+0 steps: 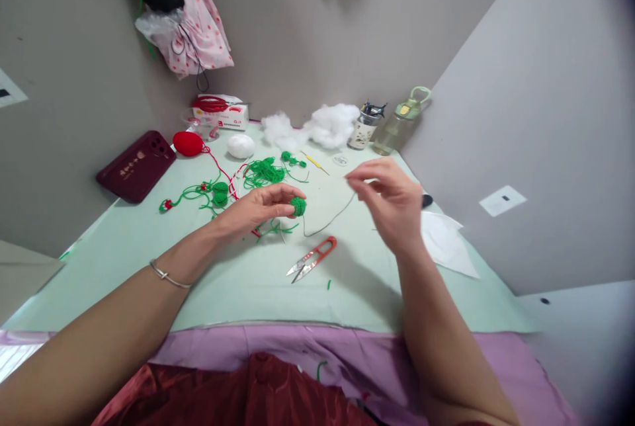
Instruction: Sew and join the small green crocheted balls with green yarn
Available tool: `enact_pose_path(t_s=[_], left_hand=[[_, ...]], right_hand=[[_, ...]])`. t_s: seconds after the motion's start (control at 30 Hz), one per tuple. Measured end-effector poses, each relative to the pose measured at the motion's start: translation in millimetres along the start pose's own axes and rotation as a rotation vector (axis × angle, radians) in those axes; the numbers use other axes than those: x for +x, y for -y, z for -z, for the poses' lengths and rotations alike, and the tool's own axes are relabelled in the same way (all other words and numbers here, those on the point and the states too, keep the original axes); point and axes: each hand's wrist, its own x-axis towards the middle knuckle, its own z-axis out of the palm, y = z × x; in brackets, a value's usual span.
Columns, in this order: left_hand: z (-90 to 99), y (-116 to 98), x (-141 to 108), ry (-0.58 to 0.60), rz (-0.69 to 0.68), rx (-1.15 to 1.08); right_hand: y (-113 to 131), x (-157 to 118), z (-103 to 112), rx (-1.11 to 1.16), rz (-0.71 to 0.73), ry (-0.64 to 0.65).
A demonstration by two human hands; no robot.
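Between the thumb and fingers of my left hand (pixel 265 204) is a small green crocheted piece (pixel 298 206). A thin dark thread (pixel 330 226) hangs from it in a loop and rises to my right hand (pixel 387 198). That hand is raised over the table, thumb and fingertips pinched at the thread's other end; whether a needle is there is too small to tell. Below the hands lie orange-handled thread snips (pixel 312 258), blades apart. Green yarn scraps (pixel 278 229) lie under my left hand, with more green crocheted pieces (pixel 219 194) to its left.
Behind are a green yarn tangle (pixel 264 172), yellow crochet hook (pixel 314 163), red yarn ball (pixel 188 143), white yarn ball (pixel 241 146) and white stuffing (pixel 331 127). A pen cup (pixel 363 131) and bottle (pixel 395 125) stand back right; a phone (pixel 137 167) leans at left. White paper (pixel 446 244) lies right.
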Motion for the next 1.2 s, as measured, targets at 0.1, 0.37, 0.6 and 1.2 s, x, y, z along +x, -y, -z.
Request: enact_pose_path(t_s=[0.1, 0.37, 0.6, 1.2], left_hand=[[-0.4, -1, 0, -0.014, -0.008, 0.010], [1.3, 1, 1, -0.048, -0.001, 0.005], [1.3, 1, 1, -0.087, -0.002, 0.022], [-3.7, 0, 1, -0.105, -0.040, 0.001]], right_hand=[[12, -11, -14, -0.201, 0.132, 0.163], [3, -17, -23, -0.427, 0.352, 0.237], [3, -18, -23, -0.479, 0.396, 0.265], [-4, -18, -31, -0.070, 0.023, 0.333]])
